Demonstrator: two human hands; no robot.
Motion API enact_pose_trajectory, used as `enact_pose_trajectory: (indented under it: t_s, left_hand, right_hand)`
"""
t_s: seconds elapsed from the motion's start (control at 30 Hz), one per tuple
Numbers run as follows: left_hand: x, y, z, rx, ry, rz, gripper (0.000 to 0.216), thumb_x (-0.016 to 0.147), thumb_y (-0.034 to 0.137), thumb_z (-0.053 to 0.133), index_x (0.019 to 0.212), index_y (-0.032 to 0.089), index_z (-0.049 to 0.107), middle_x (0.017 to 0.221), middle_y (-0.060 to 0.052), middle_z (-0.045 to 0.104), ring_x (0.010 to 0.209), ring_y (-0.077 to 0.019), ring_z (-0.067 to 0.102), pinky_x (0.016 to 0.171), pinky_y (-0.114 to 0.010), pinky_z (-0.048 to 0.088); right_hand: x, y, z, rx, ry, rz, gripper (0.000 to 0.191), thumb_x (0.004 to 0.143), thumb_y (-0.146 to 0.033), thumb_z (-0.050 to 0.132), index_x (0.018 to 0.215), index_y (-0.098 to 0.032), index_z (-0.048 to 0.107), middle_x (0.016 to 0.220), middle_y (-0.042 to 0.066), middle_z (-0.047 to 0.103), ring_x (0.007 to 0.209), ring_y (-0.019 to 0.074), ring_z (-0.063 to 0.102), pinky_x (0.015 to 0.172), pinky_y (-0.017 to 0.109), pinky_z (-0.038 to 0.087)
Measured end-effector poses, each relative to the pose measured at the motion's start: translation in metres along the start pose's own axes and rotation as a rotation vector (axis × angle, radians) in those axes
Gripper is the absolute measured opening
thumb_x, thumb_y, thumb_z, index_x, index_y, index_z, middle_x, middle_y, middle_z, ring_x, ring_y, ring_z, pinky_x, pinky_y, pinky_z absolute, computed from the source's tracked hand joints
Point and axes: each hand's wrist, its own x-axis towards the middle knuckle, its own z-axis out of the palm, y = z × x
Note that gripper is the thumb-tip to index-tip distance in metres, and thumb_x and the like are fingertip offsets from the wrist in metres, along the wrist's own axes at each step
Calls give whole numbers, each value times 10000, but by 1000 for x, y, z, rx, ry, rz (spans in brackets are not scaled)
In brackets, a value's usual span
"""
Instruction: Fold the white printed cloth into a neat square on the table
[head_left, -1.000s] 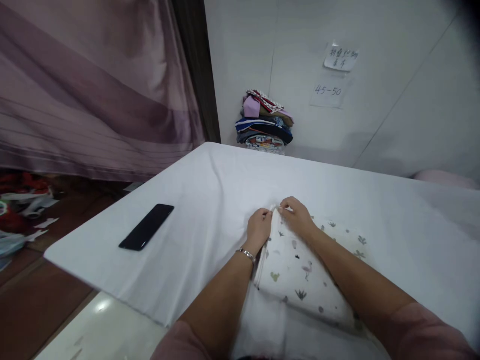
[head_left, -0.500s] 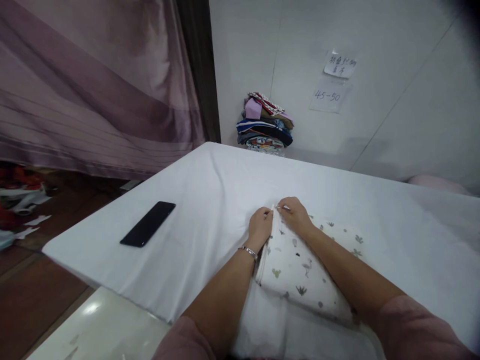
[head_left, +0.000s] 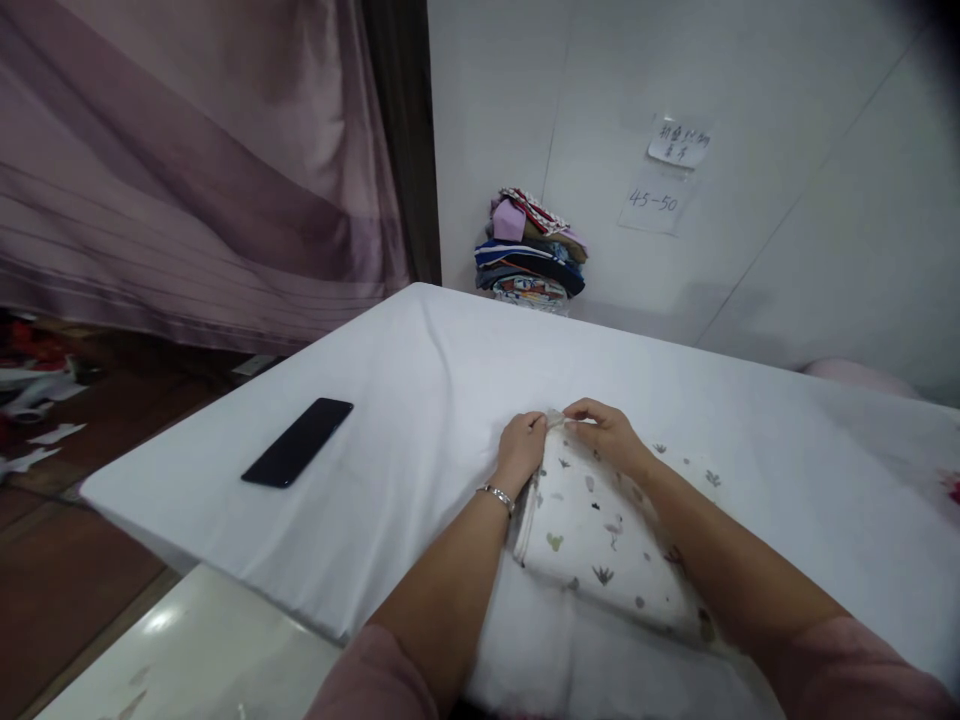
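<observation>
A white printed cloth point(head_left: 581, 535), folded in layers, is lying on the near part of the table point(head_left: 375, 430), directly in front of the person; its far corner is pointing away from the body, and its right-hand part is passing beyond the right forearm; the left hand point(head_left: 523, 448) is pinching the far corner between thumb and fingertips, with the wrist bearing a bracelet point(head_left: 496, 495); the right hand point(head_left: 611, 440) is meeting the same corner from the other side, thumb and forefinger coming close together at the edge, though whether they are gripping fabric one cannot tell; the step in hand is, by judgement, the gathering and aligning of the layers at this corner; the next move is calling for a steady left pinch, a sure right-hand hold on the edge and even tension, since loose layers could slip out of line. Farther out, a black phone point(head_left: 298, 443) is lying to the left, well apart from the hands; a stack of folded fabrics point(head_left: 531, 255) is standing past the far edge; two paper notes point(head_left: 654, 204) are hanging on the wall point(head_left: 787, 90); a pinkish curtain point(head_left: 202, 180) is draping at the left.
</observation>
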Motion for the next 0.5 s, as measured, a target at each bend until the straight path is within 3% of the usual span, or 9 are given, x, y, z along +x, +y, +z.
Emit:
enact_pose_trajectory:
  t_s: [0.33, 0.5]
  left_hand:
    - [3, -3, 1, -43, -51, -7, 216, 808, 260, 496, 895, 209, 688, 924, -45, 670, 813, -156, 575, 723, -251, 415]
    - [2, -1, 1, -118, 5, 23, 207, 811, 263, 500, 900, 208, 678, 903, -27, 665, 786, -135, 566, 704, -237, 416]
  right_hand:
    - [9, 6, -3, 42, -14, 49, 253, 692, -378, 640, 866, -196, 635, 789, 22, 603, 761, 159, 539, 730, 314, 431]
    - [20, 19, 3, 131, 0, 82, 291, 652, -370, 665, 874, -186, 631, 742, 4, 598, 686, 138, 528, 670, 294, 427]
